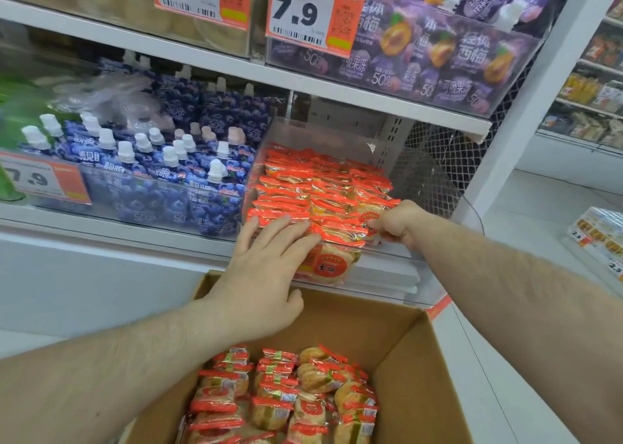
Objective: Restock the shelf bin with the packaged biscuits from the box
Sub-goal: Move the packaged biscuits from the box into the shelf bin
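Head view, biscuit packets [320, 187] upright, rows front-to-back

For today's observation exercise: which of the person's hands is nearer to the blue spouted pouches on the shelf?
Left. The left hand lies flat on the front biscuit packets, just right of the blue pouches. The right hand pinches a packet at the bin's far right corner.
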### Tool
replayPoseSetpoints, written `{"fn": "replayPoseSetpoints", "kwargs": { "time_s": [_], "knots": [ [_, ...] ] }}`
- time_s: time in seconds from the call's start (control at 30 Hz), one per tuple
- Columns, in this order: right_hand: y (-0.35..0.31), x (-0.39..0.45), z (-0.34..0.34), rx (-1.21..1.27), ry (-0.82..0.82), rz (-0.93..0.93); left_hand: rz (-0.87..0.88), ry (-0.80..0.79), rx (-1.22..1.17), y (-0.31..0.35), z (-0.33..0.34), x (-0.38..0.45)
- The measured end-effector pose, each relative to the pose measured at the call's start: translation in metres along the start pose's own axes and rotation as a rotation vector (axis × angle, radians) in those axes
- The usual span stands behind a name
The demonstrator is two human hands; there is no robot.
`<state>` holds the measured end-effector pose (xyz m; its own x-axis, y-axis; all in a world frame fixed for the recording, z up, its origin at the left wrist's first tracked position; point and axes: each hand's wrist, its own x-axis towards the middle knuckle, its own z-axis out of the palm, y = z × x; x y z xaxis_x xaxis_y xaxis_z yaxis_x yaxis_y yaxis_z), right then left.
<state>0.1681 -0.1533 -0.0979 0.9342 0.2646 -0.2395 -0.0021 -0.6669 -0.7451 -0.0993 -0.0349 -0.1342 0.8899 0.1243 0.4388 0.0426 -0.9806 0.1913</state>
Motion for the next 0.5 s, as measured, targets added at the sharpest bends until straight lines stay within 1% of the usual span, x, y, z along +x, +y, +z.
{"fn": "replayPoseSetpoints", "kwargs": {
  "time_s": [0.1,0.33,0.43,0.47,0.5],
  "knots": [
    [0.000,0.004,0.004,-0.034,-0.035,-0.013,-0.004,0.019,-0.009,0.001,0.000,0.001],
    [0.002,0.001,-0.005,0.013,-0.195,0.020,-0.054,-0.059,-0.064,0.006,-0.009,0.003],
    [0.000,-0.010,-0.012,0.009,-0.177,0.026,-0.049,-0.014,-0.070,0.009,-0.013,0.003],
    [-0.002,-0.017,-0.014,-0.012,-0.143,0.020,-0.012,0.026,-0.073,0.010,-0.016,0.002],
    [-0.005,-0.026,-0.018,-0.054,-0.073,-0.003,0.045,0.069,-0.070,0.011,-0.017,0.001]
  ]
}}
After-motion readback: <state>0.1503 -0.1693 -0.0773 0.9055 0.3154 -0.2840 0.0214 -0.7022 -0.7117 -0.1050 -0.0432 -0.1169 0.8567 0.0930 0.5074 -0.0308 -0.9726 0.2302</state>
